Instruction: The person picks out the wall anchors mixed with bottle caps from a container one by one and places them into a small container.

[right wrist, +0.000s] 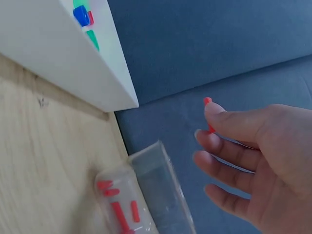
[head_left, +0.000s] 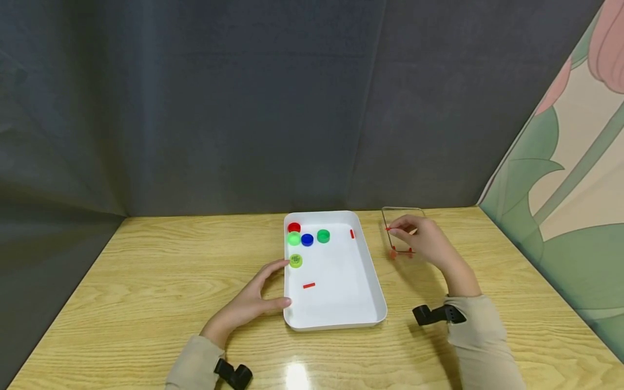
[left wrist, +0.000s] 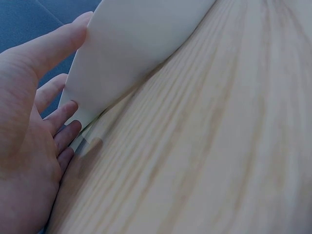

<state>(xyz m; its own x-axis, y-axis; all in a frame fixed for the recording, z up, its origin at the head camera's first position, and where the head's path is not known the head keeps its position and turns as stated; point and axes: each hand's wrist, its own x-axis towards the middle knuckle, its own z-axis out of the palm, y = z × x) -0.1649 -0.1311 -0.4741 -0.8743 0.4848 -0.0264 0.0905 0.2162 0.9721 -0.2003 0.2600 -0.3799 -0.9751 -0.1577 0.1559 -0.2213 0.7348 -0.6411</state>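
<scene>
Sleeves (head_left: 480, 336) run out of frame; left fingers (head_left: 274, 266), spread, touch the tray (head_left: 336, 292); right fingers (right wrist: 225, 146) pinch a half-hidden red stick (right wrist: 207, 101).

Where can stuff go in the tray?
The rectangular white tray is bare at near right, between the nearer short red stick, right wall and near wall. Its far-left corner is crowded with red, light-green and blue round caps.

Tray (head_left: 341, 292) on a counter (head_left: 146, 281), caps (head_left: 307, 240) mostly toward its left rear; container (right wrist: 152, 165) of sticks (right wrist: 135, 211) to its right; curtain (head_left: 253, 108) behind.
</scene>
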